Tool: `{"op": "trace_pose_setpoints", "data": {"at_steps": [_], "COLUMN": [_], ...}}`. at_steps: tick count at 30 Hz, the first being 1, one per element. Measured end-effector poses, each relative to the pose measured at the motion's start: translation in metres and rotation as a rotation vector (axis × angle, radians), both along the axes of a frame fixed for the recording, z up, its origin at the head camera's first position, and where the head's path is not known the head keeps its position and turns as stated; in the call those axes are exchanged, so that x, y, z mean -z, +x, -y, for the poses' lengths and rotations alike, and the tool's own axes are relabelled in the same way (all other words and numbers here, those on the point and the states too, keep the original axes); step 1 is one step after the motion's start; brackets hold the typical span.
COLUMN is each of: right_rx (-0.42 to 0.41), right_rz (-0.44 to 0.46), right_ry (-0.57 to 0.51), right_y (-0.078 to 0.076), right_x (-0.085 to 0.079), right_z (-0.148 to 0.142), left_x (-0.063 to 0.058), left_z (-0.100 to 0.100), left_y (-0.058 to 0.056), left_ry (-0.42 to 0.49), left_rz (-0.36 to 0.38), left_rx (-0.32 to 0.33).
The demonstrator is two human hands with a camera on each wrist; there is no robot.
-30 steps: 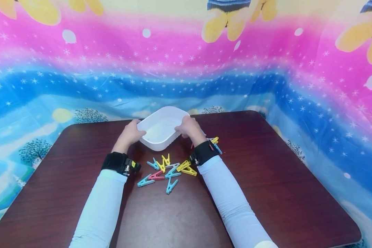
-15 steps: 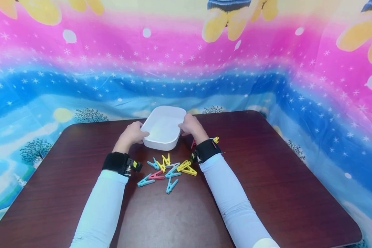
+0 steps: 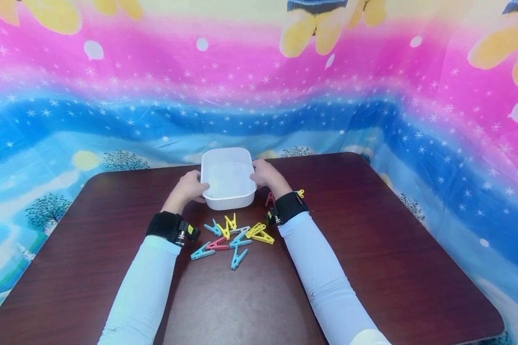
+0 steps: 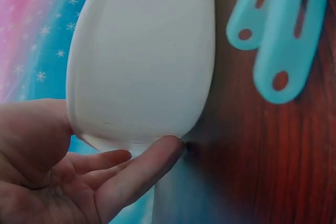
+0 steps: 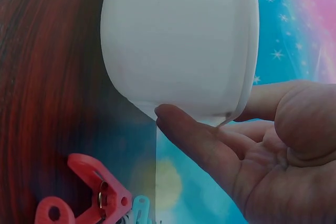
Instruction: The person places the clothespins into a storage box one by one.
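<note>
A white plastic basin (image 3: pixel 229 203) with rounded corners sits near the table's far edge, its inside bare. My left hand (image 3: pixel 186 188) grips its left side, thumb over the rim; in the left wrist view fingers (image 4: pixel 142 174) lie along the outer wall. On the opposite side my right hand (image 3: pixel 265 173) holds the rim the same way, a finger (image 5: pixel 194 140) under the wall in the right wrist view. In front of the basin lies a loose group of clothespins: blue (image 3: pixel 239 258), yellow (image 3: pixel 263 237) and red (image 3: pixel 217 244).
More clothespins, among them a red one (image 5: pixel 100 192) and a yellow one (image 3: pixel 300 193), lie by my right wrist, partly hidden by it. The dark wooden table (image 3: pixel 384 258) meets a printed cloth backdrop (image 3: pixel 241 96) at its far and right edges.
The basin was turned and tilted between both hands; it has swung round to stand straight, facing me. Both hands moved with it, keeping their hold. The clothespins stayed put.
</note>
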State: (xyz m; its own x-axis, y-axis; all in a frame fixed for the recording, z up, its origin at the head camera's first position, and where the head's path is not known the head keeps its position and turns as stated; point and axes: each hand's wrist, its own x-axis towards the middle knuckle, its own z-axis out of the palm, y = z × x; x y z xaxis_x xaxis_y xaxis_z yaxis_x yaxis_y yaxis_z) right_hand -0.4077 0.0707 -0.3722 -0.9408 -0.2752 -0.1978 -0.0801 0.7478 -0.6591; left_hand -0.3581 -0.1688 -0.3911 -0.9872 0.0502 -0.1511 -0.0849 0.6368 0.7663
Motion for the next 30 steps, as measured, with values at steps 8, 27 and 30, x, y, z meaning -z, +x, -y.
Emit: {"op": "trace_pose_setpoints", "data": {"at_steps": [8,27,30], "right_rx": [0.012,0.125,0.125], "right_rz": [0.004,-0.205,-0.14], "right_ry": [-0.023,0.193,0.255], "right_y": [-0.001,-0.01,-0.009], "right_x": [0.001,-0.015,-0.007], "right_z": [-0.003,-0.072,-0.073], "left_x": [0.007,0.006,0.008], "left_z": [-0.004,-0.008,-0.009], "left_y": [-0.004,-0.003,-0.005], "left_ry": [0.024,-0.019,-0.029], "left_rz": [-0.026,-0.038,-0.034], "left_rx": [-0.021,-0.064,-0.065]}}
